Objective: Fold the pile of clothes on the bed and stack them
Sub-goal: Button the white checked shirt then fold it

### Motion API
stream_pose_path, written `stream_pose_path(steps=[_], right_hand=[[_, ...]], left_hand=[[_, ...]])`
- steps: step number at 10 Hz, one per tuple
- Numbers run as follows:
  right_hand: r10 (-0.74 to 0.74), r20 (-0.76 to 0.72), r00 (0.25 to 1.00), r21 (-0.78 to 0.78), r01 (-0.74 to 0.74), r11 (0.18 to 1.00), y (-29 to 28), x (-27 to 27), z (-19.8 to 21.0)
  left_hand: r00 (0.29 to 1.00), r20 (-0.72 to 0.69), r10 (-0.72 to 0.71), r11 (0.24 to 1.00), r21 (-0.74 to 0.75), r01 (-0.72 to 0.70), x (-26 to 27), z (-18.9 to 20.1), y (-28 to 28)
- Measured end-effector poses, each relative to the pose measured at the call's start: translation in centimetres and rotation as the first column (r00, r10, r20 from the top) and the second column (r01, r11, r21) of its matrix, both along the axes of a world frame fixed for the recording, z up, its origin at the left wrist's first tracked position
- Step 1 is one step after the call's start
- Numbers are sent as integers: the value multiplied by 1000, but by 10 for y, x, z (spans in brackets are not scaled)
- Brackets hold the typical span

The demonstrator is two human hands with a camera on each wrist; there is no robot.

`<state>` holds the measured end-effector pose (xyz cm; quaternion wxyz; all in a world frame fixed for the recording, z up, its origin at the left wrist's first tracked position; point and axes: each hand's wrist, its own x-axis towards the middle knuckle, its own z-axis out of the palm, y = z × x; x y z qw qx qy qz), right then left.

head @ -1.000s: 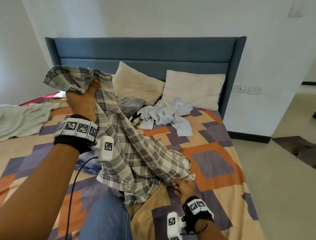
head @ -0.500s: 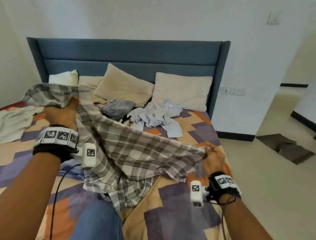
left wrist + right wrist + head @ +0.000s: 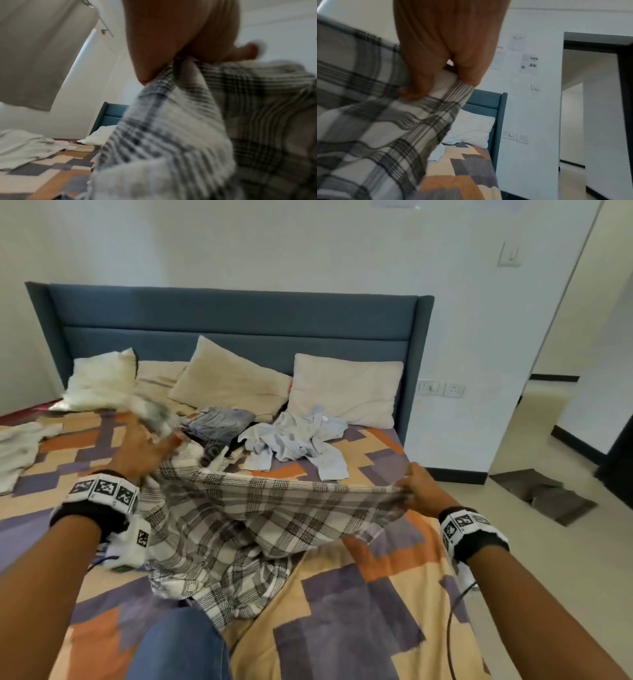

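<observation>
A black-and-white plaid shirt [image 3: 260,508] hangs stretched between my two hands above the patterned bedcover [image 3: 359,594]. My left hand [image 3: 144,450] is blurred in the head view; the left wrist view shows plaid cloth [image 3: 171,135] bunched up into that hand [image 3: 180,40]. My right hand [image 3: 418,491] pinches the shirt's right edge, and in the right wrist view its fingers [image 3: 419,83] curl round the fabric [image 3: 368,121]. The shirt's lower part sags onto the bed. Further back lie a crumpled light blue shirt [image 3: 294,440] and a grey-blue garment [image 3: 219,422].
A pale garment [image 3: 17,446] is spread at the bed's left edge. Pillows [image 3: 346,388] lean on the blue headboard [image 3: 239,316]. My knee in blue jeans [image 3: 181,645] rests on the bed's near edge. To the right is bare floor with a dark mat [image 3: 544,498].
My right hand rose from the bed and moved out to the right with the shirt's edge. My left hand dropped lower. The shirt went from hanging bunched to stretched wide.
</observation>
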<state>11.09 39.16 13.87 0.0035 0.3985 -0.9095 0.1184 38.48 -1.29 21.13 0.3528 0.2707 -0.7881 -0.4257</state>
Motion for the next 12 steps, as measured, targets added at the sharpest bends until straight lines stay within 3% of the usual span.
stream_pose_path(steps=[1, 2, 3, 4, 5, 6, 7, 8, 9, 10, 11, 12], right_hand=[[-256, -181, 950, -187, 223, 957, 5, -17, -2], [-513, -198, 835, -334, 434, 837, 4, -6, 7], [-655, -58, 754, -283, 616, 735, 2, 0, 12], [-597, 350, 722, -167, 675, 718, -3, -10, 4], [-48, 952, 302, -247, 852, 462, -25, -37, -6], [346, 929, 131, -230, 937, 263, -55, -81, 15], [422, 833, 356, -437, 893, 108, -90, -134, 59], [376, 696, 611, -651, 759, -28, -107, -180, 117], [405, 544, 735, -715, 659, -235, -100, -188, 176], [339, 450, 826, -805, 540, -246, -82, -183, 197], [180, 498, 848, -848, 520, -104, -57, -176, 181], [-172, 464, 869, -835, 494, 243, -19, -156, 127]], left_hand=[[869, 391, -304, 916, -129, 379, 7, -5, 15], [465, 883, -72, 830, -205, 518, 1, -20, 19], [435, 825, 361, 708, -547, 448, -12, -40, 11], [428, 778, 460, 753, -597, 276, -24, -55, 19], [550, 773, 316, 914, -404, 44, -63, -62, 11], [840, 543, -12, 992, 111, -58, -135, -26, -5], [986, -110, -128, 797, 580, 169, -200, 47, 15], [883, -458, -98, 821, 465, 332, -241, 105, -7], [848, -525, -75, 972, 150, 179, -261, 154, -41], [902, -430, 35, 976, -179, -123, -246, 158, -54], [939, -263, 224, 720, -605, -341, -210, 141, -48], [952, -102, 289, 470, -851, -234, -167, 101, -46]])
